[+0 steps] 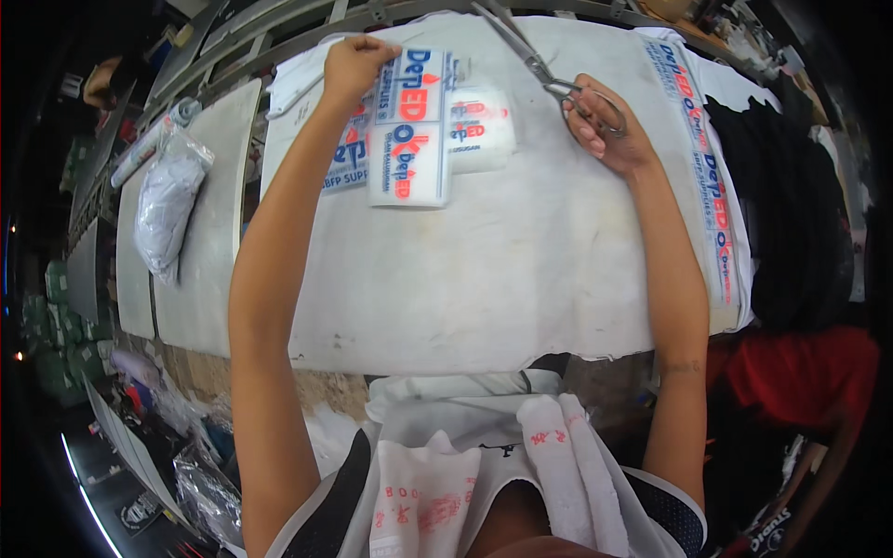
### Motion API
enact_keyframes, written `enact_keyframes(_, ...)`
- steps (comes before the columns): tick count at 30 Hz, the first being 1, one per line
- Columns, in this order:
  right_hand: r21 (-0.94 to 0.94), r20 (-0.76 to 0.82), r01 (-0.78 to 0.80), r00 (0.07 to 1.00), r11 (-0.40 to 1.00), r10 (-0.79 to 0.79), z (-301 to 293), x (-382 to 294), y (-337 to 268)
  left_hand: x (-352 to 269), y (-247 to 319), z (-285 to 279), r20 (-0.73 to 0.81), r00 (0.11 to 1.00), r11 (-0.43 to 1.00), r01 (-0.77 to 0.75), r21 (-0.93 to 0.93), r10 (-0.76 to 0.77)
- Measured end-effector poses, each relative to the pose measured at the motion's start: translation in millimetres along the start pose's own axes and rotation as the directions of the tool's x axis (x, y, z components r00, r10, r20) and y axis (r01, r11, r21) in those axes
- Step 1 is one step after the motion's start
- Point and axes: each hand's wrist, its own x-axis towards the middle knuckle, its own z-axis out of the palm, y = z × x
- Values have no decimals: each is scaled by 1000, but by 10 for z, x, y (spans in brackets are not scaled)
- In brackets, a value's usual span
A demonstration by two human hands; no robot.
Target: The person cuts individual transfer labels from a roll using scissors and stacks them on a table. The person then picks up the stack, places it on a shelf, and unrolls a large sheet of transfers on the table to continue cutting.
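Observation:
My left hand point(354, 68) pinches the upper left corner of a clear plastic film sheet point(417, 162) printed in blue and red. The film hangs over the white cloth-covered table point(474, 279). In my right hand point(614, 132) is a pair of metal scissors point(534, 66), its handle loops around my fingers. Their blades point away from me and look slightly parted, to the right of the film and apart from it. More printed film pieces point(483, 132) lie beneath and to the right of the held one. Another printed piece point(343, 171) shows partly behind my left forearm.
A long strip of printed film point(706, 167) lies along the table's right edge, beside a pile of black cloth point(774, 209). On the left panel rest a plastic bag of white material point(166, 209) and a film roll point(150, 143). Metal rails point(279, 42) run behind the table.

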Motion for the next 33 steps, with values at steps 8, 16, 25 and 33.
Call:
enact_keyframes(8,14,-18,-39,999,999,39,-4,21,1,-11,59,228,-36,991,941,-108,321,126)
enact_keyframes(16,57,32,-51,998,997,49,-25,29,-16,272,319,-95,202,916,670,91,737,-347)
enact_keyframes(25,159,57,-41,998,986,32,-63,39,-5,234,709,-137,410,806,892,298,341,-426)
enact_keyframes(33,217,60,-20,998,976,7,-120,55,72,-42,1038,-457,680,721,865,418,-276,-132)
